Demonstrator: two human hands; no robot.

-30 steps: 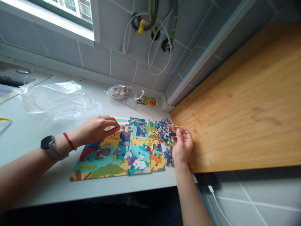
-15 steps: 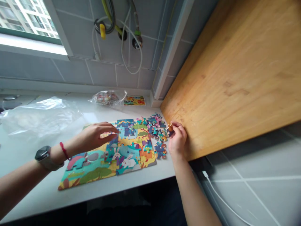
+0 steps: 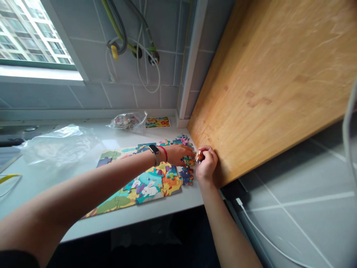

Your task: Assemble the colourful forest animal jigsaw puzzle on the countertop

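Note:
A colourful jigsaw puzzle (image 3: 150, 186) with white rabbits lies on the white counter, partly hidden under my left forearm. My left hand (image 3: 180, 154) reaches over the heap of loose puzzle pieces (image 3: 186, 176) at the puzzle's right side. Its fingers are stretched out, and I see nothing held in them. Close to those fingertips, my right hand (image 3: 206, 163) pinches a dark and orange puzzle piece (image 3: 199, 157) just above the counter, beside the wooden board.
The large wooden board (image 3: 264, 85) leans on the right. Behind the puzzle lie a clear bag of pieces (image 3: 126, 121) and a small picture card (image 3: 157, 122). A crumpled plastic bag (image 3: 61, 145) spreads over the left. Hoses (image 3: 122, 33) hang on the tiled wall.
My left hand has moved right, from above the puzzle's middle to the loose pieces near my right hand. The right hand stays in place with its piece, turned slightly.

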